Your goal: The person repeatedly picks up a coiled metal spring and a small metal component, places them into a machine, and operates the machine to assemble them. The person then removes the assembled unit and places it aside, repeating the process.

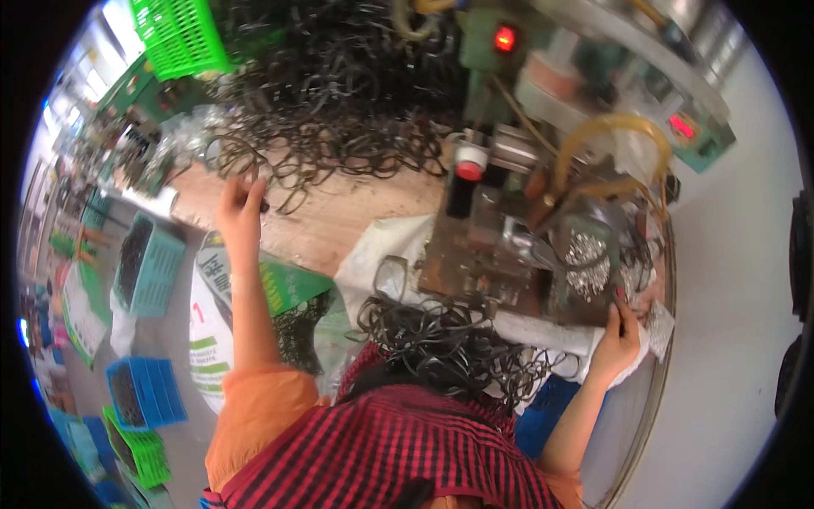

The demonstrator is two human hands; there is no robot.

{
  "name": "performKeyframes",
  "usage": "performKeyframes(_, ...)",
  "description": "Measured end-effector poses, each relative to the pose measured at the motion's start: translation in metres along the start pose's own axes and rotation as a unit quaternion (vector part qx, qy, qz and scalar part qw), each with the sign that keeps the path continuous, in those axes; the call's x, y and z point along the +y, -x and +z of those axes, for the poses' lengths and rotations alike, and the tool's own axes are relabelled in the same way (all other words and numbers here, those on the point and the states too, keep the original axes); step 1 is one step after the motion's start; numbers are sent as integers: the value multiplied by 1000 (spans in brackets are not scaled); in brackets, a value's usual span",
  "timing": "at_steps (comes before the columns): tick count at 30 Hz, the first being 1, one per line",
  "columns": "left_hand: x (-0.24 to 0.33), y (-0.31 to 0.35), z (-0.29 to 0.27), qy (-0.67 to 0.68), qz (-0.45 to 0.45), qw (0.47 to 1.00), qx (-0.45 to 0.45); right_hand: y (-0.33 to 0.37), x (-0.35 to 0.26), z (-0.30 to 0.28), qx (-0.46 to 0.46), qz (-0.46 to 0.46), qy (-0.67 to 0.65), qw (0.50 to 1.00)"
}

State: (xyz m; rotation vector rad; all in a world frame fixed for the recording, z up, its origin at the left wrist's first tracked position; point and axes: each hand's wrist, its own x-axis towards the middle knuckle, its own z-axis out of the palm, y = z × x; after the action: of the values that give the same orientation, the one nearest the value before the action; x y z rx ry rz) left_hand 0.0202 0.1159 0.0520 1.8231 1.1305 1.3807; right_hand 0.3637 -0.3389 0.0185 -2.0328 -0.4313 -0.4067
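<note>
My left hand [241, 208] reaches over the wooden table with thumb and fingers drawn together. Thin dark loops [297, 161] lie around its fingertips, and a small dark bit shows beside them; what the fingers grip is unclear. At the right, my right hand [621, 335] is closed at the near corner of a tray of small silvery metal pieces [587, 265], and anything between its fingertips is too small to make out. Between my hands stands a bench machine [500, 229] with a red push button [469, 164]. A tangle of black loops [449, 339] lies at my lap.
A large heap of black loops [331, 68] covers the back of the table, beside a bright green basket [182, 34]. A yellowish hose [615, 127] arches over the machine. Sacks [208, 327], a teal crate [153, 271] and a blue crate [157, 390] stand at the left.
</note>
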Motion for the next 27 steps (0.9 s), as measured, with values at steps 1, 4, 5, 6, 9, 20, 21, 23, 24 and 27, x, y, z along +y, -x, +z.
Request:
performKeyframes(1,32,27,12,84,-13,996,-10,3,-24,-2,-25,43,-14,999)
performKeyframes(4,97,98,34,118,78,989,-32,-7,-89,10,-125,-28,-102,987)
performKeyframes(5,106,108,45,48,267,962,-23,-15,-112,19,-152,-12,-167,974)
performKeyframes(6,116,117,57,53,362,930,-31,-24,-126,33,-149,-46,-188,970)
performKeyframes(9,146,139,95,113,399,899,-140,-29,-120,86,-136,0,-299,945)
performKeyframes(20,215,104,71,502,400,761,-93,-23,-152,86,-209,152,-470,844)
performKeyframes(21,230,108,46,596,348,717,-93,-21,-158,88,-217,167,-484,831)
performKeyframes(23,227,105,40,528,359,770,0,-15,-165,79,-185,165,-496,832)
performKeyframes(24,219,102,39,328,410,845,100,-13,-168,71,-211,127,-455,856)
performKeyframes(27,188,110,60,108,371,922,-31,-16,-153,54,-282,34,-369,885)
